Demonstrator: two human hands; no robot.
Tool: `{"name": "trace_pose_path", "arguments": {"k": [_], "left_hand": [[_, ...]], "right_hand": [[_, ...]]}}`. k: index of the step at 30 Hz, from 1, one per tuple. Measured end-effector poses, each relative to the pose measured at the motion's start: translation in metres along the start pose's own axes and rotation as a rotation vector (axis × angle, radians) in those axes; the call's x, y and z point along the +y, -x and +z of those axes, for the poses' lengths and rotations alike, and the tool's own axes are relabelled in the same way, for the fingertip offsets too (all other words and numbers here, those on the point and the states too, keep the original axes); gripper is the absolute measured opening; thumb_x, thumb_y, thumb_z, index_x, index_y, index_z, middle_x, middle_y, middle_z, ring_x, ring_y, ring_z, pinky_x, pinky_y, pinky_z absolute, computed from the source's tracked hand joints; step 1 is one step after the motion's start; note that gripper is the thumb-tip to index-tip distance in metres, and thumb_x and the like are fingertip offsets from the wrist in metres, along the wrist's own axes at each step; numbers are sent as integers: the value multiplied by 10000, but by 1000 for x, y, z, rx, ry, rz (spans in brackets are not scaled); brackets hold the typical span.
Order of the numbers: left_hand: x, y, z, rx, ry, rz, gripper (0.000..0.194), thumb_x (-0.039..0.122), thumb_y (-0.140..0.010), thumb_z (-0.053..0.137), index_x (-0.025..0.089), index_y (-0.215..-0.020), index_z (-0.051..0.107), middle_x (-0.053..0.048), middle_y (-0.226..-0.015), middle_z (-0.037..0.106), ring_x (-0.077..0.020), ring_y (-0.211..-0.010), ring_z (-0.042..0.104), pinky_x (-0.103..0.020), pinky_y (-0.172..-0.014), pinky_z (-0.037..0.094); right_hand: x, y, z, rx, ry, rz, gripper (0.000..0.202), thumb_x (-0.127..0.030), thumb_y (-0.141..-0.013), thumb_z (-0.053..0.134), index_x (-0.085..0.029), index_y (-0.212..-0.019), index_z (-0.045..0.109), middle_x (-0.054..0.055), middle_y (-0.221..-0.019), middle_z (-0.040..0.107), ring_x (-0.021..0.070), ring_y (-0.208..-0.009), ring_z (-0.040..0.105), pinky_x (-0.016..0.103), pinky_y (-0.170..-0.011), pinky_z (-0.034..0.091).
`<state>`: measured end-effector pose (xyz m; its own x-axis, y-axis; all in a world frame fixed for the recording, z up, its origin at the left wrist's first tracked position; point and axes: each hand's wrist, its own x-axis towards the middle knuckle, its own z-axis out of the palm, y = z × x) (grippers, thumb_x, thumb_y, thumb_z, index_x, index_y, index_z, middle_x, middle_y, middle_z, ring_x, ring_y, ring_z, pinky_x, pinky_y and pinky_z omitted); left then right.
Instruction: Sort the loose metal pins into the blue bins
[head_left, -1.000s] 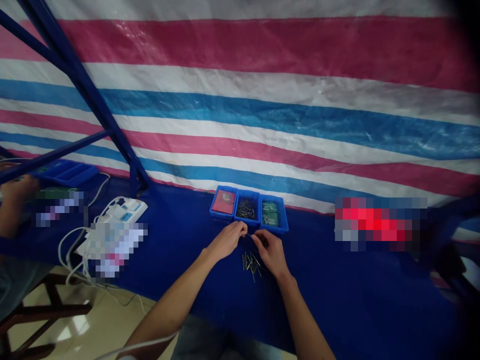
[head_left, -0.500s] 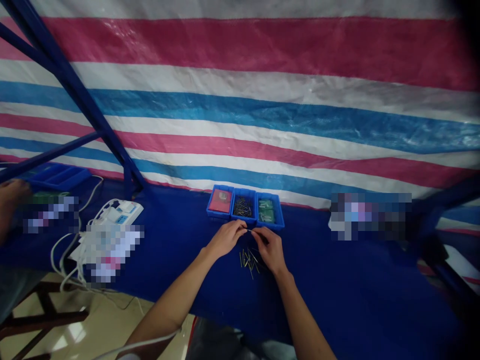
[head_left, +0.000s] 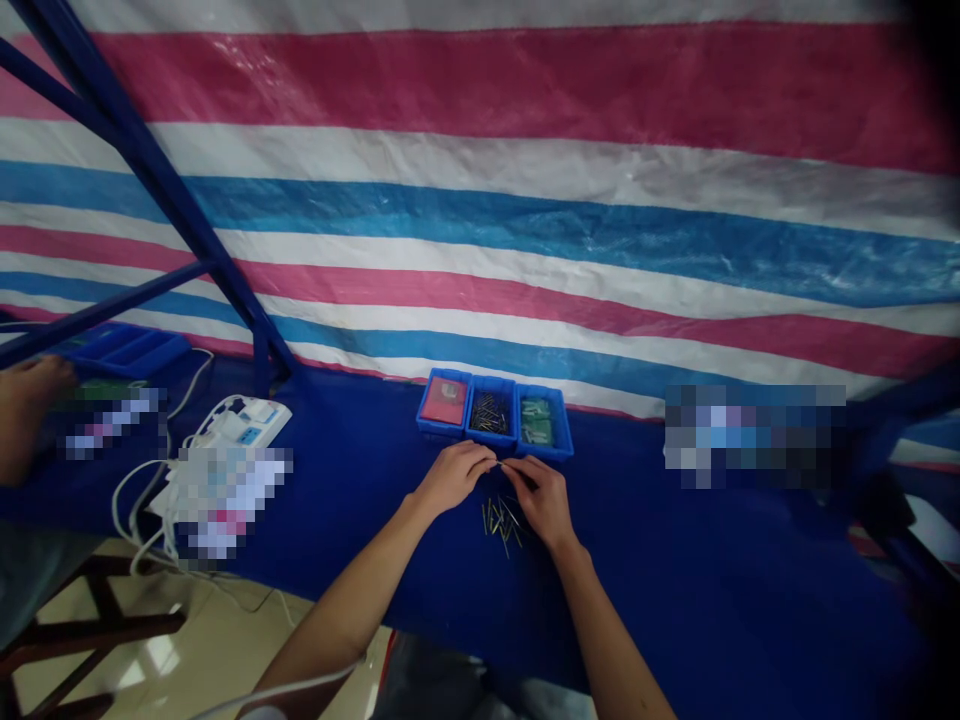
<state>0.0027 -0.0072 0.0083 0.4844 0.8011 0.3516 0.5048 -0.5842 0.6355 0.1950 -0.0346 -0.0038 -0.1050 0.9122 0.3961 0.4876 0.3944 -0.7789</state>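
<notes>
My left hand (head_left: 459,474) and my right hand (head_left: 541,494) meet over the blue table, fingertips pinched. A thin, light-coloured metal pin (head_left: 499,463) bridges the small gap between them, an end in each hand. Just below the fingers lies a loose pile of slender brass-coloured pins (head_left: 501,522). Behind the hands stand three blue bins in a row. Red flat pieces fill the left bin (head_left: 444,428), dark and brassy pins the middle bin (head_left: 491,437), and small clear-and-green packets the right bin (head_left: 546,450).
At left, a white power strip (head_left: 259,424) trails several cables across the table edge. Another person's hand (head_left: 34,400) is beside a blue divided tray (head_left: 135,348). A blue metal frame (head_left: 180,215) rises at left before a striped sheet (head_left: 480,240). Blurred-out items lie at right.
The whole view has shifted slightly. My hands keep the same pinch on the pin. At far left, the other person's hand has moved a little to the right.
</notes>
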Motion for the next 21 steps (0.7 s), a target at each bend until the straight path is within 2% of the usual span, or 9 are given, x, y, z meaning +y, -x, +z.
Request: {"name": "trace_pose_path", "arguments": {"k": [11,18,21], "left_hand": [[5,-1,-1,15,30,-9,205,279,-1012,506,184,-967,682,-34,-904,690,-159,-868,617,-261,-810,463],[2,-1,-1,53,57,-40,196,285,-996,530,178,-957,690,-39,-852,667,-153,-772,597,-258,-733,454],[1,-1,-1,50,64,-22,196,285,-993,536,176,-939,690,-36,-831,661,-151,-761,585,-257,-724,446]], "right_hand": [[4,0,3,-3,1,-17,254,-357,-991,527,-209,-996,733,70,-906,712,198,-776,662,304,-734,526],[6,0,5,25,31,-27,235,-355,-967,579,-222,-1091,728,52,-899,709,173,-694,652,285,-664,527],[6,0,6,21,5,-60,218,-342,-973,574,-234,-1055,745,52,-929,712,175,-750,670,282,-697,535]]}}
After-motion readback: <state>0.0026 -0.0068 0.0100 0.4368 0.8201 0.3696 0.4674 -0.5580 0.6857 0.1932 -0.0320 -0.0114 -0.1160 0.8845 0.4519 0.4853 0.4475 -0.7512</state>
